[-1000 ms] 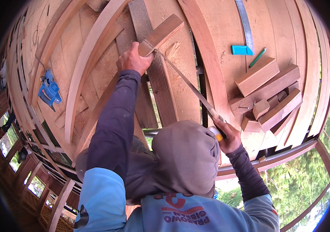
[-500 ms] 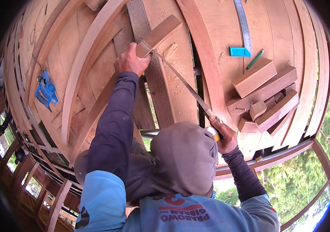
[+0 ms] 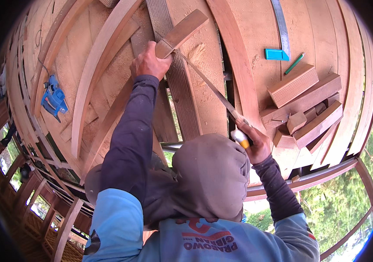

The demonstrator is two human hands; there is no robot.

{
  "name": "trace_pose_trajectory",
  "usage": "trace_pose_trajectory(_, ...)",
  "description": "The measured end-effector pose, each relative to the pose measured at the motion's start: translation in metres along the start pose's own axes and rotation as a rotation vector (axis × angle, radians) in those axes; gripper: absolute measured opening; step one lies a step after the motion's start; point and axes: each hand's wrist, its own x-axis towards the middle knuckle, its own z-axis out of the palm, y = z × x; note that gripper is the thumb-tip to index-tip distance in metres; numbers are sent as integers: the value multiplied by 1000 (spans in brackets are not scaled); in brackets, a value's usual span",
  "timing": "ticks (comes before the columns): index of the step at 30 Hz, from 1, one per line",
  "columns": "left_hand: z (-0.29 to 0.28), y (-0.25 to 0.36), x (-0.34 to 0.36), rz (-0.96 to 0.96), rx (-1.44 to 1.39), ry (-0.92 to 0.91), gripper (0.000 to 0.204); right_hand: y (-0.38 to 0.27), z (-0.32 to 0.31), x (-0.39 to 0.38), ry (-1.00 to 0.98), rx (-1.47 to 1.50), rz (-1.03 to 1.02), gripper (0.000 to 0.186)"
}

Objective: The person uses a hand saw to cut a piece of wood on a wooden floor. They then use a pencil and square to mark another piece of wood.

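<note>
My left hand [image 3: 150,64] grips a short brown wooden block [image 3: 186,27] by its lower end, over a long ridged board [image 3: 182,96]. A narrow saw blade [image 3: 208,83] meets a cut line on the block just right of my fingers and runs diagonally down toward my body. My right hand [image 3: 257,146] is closed round the saw's handle [image 3: 243,138], which shows white and yellow. Sawdust [image 3: 197,52] lies beside the board.
Curved timbers [image 3: 97,65] cross the plank surface. A blue power tool [image 3: 54,98] sits left. At right are a turquoise-handled square [image 3: 276,54], a green pencil [image 3: 294,63] and several stacked offcuts [image 3: 292,85]. Grey cloth [image 3: 208,179] fills the lower middle. Railings and greenery border the right.
Both hands, the block and the saw sit slightly higher in the picture than half a second ago, with the surroundings shifted a little too. The grips are unchanged.
</note>
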Motion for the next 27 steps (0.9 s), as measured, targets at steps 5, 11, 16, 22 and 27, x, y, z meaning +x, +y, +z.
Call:
trace_pose_trajectory(5, 11, 10, -1, 39, 101, 58, 45, -27, 55, 147, -33, 98, -123, 46)
trace_pose_trajectory(11, -4, 7, -2, -20, 63, -20, 48, 10, 8, -2, 30, 2, -75, 49)
trace_pose_trajectory(16, 17, -1, -3, 38, 55, 98, 51, 16, 41, 53, 105, 38, -114, 48)
trace_pose_trajectory(22, 15, 10, -10, 59, 116, 68, 50, -6, 54, 110, 5, 102, -103, 46)
trace_pose_trajectory(27, 6, 4, -10, -2, 104, 102, 49, 15, 7, -31, 42, -3, 22, 49)
